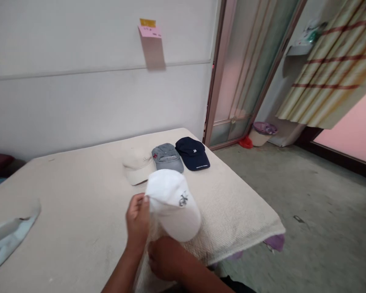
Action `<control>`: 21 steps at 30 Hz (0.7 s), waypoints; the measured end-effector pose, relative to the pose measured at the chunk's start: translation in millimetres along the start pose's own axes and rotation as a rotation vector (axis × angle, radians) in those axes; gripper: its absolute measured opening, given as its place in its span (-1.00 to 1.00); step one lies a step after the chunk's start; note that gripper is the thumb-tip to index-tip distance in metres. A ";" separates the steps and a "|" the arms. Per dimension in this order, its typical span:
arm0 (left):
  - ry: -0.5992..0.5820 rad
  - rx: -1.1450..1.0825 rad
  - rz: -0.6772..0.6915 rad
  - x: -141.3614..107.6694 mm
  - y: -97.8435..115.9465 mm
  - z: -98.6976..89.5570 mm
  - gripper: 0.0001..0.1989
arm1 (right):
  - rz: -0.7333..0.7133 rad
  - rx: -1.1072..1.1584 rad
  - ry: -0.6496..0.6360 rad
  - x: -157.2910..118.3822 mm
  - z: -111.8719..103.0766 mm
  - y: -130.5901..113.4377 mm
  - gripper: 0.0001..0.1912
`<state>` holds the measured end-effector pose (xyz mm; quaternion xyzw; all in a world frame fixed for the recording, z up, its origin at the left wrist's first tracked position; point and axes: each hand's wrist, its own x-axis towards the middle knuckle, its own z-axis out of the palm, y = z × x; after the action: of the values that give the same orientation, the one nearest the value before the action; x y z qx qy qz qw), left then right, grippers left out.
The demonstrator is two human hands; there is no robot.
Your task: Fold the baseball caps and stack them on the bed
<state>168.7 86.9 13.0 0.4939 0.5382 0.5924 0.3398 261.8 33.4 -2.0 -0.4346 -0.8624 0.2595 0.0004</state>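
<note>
A white baseball cap (167,191) with a dark emblem on its front is held over the bed, its brim pointing down and right. My left hand (138,219) pinches its left edge between thumb and fingers. Just below the brim, my right hand (166,258) is curled closed; its fingertips are hidden, so what they hold cannot be seen. Behind the white cap, three caps lie in a row: a cream one (140,173), a grey one (167,158) with a red mark, and a navy one (191,152) with white lettering.
The caps lie on a beige-covered bed (79,203) against a white wall. Light blue cloth (12,236) lies at the left edge. Beyond the bed's right side are the grey floor, a waste bin (260,134), a sliding glass door (247,61) and a striped curtain (335,73).
</note>
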 end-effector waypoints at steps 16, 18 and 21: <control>0.547 -0.784 -0.641 -13.0 -5.7 -184.4 -0.75 | 0.189 0.744 0.189 58.1 10.5 4.1 -0.87; 0.601 -0.760 -0.653 -16.6 -14.7 -196.1 -0.72 | 0.205 0.961 0.204 64.7 4.0 2.1 -0.89; 0.488 -0.692 -0.633 -17.6 -25.9 -208.5 -0.67 | 0.137 1.381 0.127 68.7 -5.2 -7.3 -0.84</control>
<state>-27.9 12.4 -2.1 0.0140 0.4975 0.7017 0.5098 214.8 83.7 -9.7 -0.4028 -0.4690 0.7220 0.3107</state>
